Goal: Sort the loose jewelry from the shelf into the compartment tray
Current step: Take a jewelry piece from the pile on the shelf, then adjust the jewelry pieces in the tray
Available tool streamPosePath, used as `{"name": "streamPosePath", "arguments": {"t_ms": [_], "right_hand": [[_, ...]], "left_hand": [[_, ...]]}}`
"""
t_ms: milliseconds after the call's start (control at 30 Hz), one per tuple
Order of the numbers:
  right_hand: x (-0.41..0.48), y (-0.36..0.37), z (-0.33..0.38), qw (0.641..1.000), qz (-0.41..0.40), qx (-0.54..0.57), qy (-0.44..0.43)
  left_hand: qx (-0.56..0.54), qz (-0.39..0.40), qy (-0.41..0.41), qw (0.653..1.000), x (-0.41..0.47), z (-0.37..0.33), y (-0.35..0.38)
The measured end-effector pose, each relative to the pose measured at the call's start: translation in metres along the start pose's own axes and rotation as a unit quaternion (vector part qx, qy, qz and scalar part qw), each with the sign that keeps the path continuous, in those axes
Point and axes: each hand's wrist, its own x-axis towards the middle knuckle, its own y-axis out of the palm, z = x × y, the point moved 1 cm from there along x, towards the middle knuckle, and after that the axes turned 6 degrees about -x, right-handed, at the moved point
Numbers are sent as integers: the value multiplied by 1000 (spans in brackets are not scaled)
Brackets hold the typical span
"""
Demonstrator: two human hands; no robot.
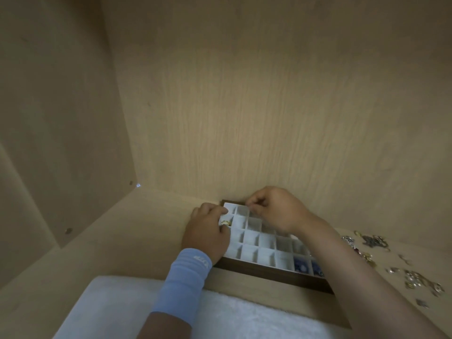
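Note:
A dark wooden compartment tray [274, 277] with white cells lies on the shelf against the back wall. My left hand [208, 232], with a light blue wristband, rests on the tray's left edge, its fingers curled over the left cells beside a small gold piece [226, 223]. My right hand [271, 209] hovers over the far cells, fingertips pinched together on something too small to make out. Blue pieces [302, 266] lie in the near right cells. Loose jewelry [413, 277] is scattered on the shelf to the tray's right.
The wooden back wall [269, 106] stands right behind the tray and a side wall [61, 118] closes the left. A white fluffy surface [220, 314] lies below the shelf's front edge. More loose pieces [374, 242] sit near the back right.

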Motion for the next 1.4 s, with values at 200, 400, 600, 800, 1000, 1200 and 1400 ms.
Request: {"name": "streamPosePath", "arguments": {"t_ms": [200, 400, 600, 800, 1000, 1200, 1400], "right_hand": [[-45, -48, -62, 995, -54, 19, 87], [-72, -57, -114, 987, -47, -30, 152], [-78, -52, -133, 986, -1, -69, 149], [-76, -43, -145, 987, 8, -84, 140], [-77, -42, -158, 987, -24, -14, 160], [-80, -46, -154, 964, -76, 210, 145], [-78, -43, -135, 915, -124, 351, 156]], "left_hand": [[1, 5, 105, 994, -3, -44, 16], [-37, 101, 143, 984, -2, -102, 58], [-17, 146, 157, 977, 8, -135, 108], [28, 155, 153, 976, 10, -133, 131], [-8, 148, 144, 978, 9, -128, 132], [-161, 127, 101, 973, 9, -132, 126], [-311, 101, 23, 945, 14, -132, 110]]}}
